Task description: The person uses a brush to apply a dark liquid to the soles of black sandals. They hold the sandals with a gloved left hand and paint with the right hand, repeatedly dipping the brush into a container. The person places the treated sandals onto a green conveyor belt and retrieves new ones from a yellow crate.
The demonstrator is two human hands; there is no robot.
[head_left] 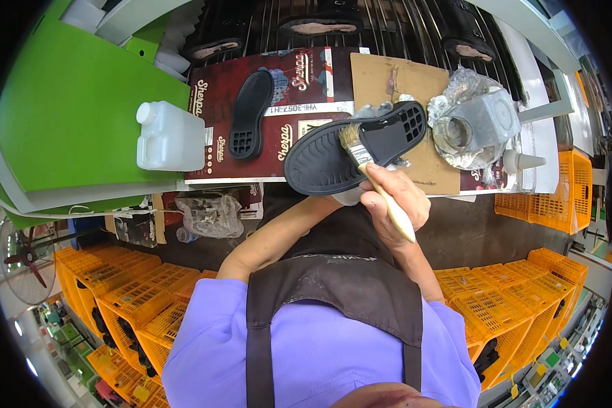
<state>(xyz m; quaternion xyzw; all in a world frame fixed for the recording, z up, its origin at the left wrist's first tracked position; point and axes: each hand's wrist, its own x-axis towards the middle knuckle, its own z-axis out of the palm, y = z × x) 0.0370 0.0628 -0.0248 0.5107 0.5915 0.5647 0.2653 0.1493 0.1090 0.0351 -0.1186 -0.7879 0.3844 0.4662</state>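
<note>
A black shoe sole (319, 160) is held up over the near edge of the work surface, its ridged inner side facing up. My left hand (347, 196) supports it from below, in a whitish covering; most of its fingers are hidden under the sole. In my right hand (398, 197), the fingers close round the pale handle of a paintbrush (359, 151). The bristles touch the sole near its middle. Wet-looking shine shows toward the heel. Another black sole (251, 112) lies on the dark red printed cardboard (166, 81) to the left.
A white plastic jug (173, 136) stands at the left. To the right are a plastic-wrapped clear container (489, 119) and a nozzle bottle (522, 162) on its side. Black boots (323, 26) rest on rollers behind. Orange crates (483, 292) stack around me.
</note>
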